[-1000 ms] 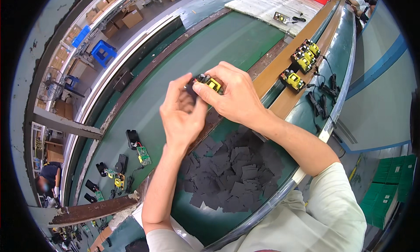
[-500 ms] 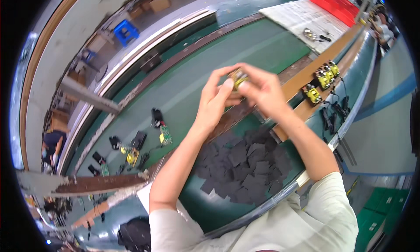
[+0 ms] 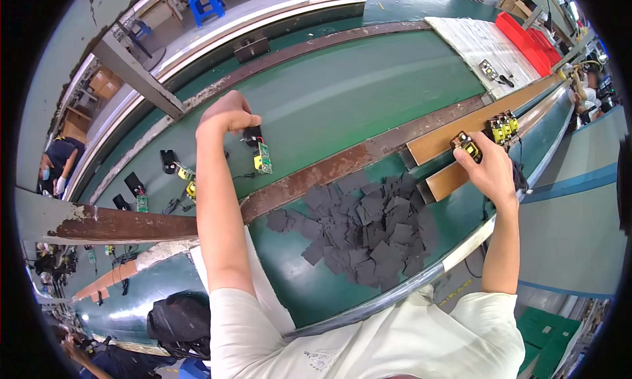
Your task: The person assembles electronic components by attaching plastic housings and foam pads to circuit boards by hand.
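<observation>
My left hand is reaching out over the green belt, its fingers closed on the end of a black plastic case. Just below that case lies a green circuit board with a yellow part at its side. Out to the right, my right hand grips a circuit board with a yellow transformer between thumb and fingers, at the wooden rail. Beyond it several similar yellow-wound boards stand in a row on the rail.
Black square sheets lie heaped on the near green surface. More black cases and boards sit on the belt at left, beside a brown post. A red bin stands at far right; a person is at far left.
My hands have moved apart from the middle, where they held a small yellow board together. The left went to the black case, the right to the row on the rail. The view shifted.
</observation>
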{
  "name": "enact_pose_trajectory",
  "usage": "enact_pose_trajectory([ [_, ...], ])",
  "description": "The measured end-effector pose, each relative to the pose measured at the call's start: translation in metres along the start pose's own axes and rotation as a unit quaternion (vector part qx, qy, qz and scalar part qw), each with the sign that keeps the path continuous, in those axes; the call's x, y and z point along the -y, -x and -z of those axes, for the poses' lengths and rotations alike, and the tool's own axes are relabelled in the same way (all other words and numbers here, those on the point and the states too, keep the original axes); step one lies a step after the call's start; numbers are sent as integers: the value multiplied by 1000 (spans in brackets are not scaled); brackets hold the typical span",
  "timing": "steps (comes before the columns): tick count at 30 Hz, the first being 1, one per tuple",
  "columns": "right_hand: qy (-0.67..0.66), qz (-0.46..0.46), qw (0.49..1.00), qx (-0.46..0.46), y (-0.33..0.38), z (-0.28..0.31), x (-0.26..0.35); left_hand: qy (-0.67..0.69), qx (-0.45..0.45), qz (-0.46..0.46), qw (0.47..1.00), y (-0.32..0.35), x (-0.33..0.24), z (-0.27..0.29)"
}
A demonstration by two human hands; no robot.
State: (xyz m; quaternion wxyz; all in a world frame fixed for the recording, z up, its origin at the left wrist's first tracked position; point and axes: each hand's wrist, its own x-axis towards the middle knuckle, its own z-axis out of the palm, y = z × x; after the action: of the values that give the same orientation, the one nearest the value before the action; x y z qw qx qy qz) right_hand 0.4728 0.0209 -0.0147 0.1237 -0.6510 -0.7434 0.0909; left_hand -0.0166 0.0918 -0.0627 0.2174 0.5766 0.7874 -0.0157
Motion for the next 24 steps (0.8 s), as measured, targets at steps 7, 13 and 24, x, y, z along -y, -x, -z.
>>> enact_pose_trajectory([
  [7, 98, 57, 989, -93, -23, -8, -21, -7, -275, -223, 935, 20, -49, -4],
  [13, -37, 289, 943, 160, -16, -68, 78, 486, -433, -385, 654, 54, -122, -13],
  [24, -92, 302, 928, 196, -47, -96, 104, 453, -118, -148, 871, -18, -107, -92],
])
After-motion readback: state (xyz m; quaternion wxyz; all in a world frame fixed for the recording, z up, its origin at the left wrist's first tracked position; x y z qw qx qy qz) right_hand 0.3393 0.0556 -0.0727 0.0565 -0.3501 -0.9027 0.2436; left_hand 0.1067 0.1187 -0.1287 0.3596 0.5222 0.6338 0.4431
